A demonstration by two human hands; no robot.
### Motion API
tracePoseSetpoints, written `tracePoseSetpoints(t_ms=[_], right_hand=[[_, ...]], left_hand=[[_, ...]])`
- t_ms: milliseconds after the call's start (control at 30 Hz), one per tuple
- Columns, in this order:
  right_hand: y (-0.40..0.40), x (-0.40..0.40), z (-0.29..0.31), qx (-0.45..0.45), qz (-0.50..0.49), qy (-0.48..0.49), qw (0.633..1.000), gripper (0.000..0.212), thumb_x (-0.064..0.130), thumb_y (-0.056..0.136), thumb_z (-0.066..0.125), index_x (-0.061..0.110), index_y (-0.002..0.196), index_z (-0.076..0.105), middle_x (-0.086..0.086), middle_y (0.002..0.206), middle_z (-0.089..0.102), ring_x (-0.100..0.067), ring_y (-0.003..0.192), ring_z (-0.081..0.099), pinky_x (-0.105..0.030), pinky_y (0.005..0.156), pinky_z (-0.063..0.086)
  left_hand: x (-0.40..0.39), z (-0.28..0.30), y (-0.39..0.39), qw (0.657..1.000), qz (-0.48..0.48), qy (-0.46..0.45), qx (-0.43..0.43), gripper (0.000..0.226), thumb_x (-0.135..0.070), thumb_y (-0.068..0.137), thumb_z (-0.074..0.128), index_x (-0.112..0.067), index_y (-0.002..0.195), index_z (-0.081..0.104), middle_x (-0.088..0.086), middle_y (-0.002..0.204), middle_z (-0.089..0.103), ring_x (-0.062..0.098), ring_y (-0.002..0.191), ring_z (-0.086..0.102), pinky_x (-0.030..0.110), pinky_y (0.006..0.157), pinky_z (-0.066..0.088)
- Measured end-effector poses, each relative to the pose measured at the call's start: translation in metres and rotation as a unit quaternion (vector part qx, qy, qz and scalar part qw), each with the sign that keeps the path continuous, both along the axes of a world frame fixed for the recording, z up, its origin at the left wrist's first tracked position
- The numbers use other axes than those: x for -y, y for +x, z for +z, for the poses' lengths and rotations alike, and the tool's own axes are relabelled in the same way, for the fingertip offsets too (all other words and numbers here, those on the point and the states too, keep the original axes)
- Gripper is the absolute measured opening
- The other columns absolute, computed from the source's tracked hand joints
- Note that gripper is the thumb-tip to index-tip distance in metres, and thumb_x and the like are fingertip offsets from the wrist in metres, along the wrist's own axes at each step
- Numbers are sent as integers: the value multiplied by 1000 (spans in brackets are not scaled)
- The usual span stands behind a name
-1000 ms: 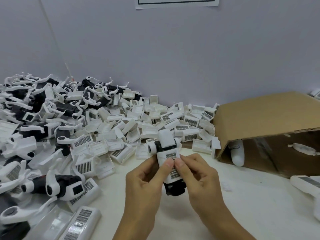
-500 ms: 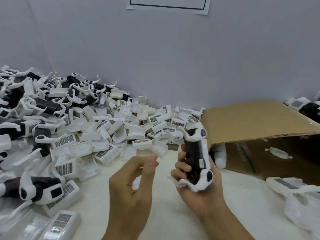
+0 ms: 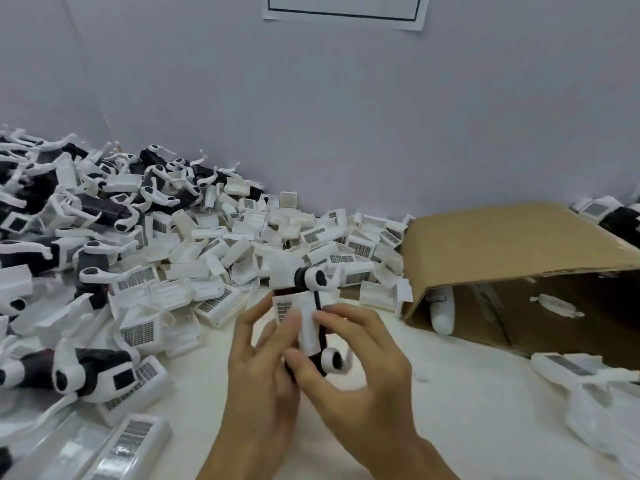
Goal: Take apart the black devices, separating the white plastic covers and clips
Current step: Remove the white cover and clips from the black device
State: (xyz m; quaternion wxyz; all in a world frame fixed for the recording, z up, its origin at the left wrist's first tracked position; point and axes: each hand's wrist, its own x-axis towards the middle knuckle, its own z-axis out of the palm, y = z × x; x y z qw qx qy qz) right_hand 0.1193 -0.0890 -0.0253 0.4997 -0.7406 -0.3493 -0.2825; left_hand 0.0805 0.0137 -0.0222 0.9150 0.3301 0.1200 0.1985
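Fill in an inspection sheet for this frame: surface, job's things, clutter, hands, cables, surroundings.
Surface: white tabletop.
Job's things: black device held upright over the table, its white cover still on; heap of loose white covers behind; unopened devices at left.
Clutter: cardboard box on its side at right, white parts inside; plastic bag.
Hands: left hand and right hand both grip the device.
Cables: nothing seen.
Surroundings: pale wall, paper sheet on it.
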Motion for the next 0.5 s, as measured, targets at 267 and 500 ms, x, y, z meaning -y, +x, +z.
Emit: tracePoseSetpoints(t_ms=[267, 500], right_hand=[[23, 100, 30, -477, 43, 27, 877, 38, 21, 72, 88, 13, 92, 55, -5, 95, 79, -19, 90, 76, -29, 74, 60], [52, 212, 157, -455, -98, 50, 884, 12, 21, 83, 72, 9, 77, 72, -12, 81, 74, -21, 67, 72, -30, 55, 58]], left_hand=[[11, -29, 30, 994, -48, 88, -45, 43, -28, 95, 50, 5, 77, 70, 7, 67, 74, 15, 53, 69, 20, 49, 55], [8, -56, 43, 978, -54, 197, -50, 22, -5, 98, 57, 3, 80, 67, 21, 68, 67, 11, 47, 64, 15, 45, 51]])
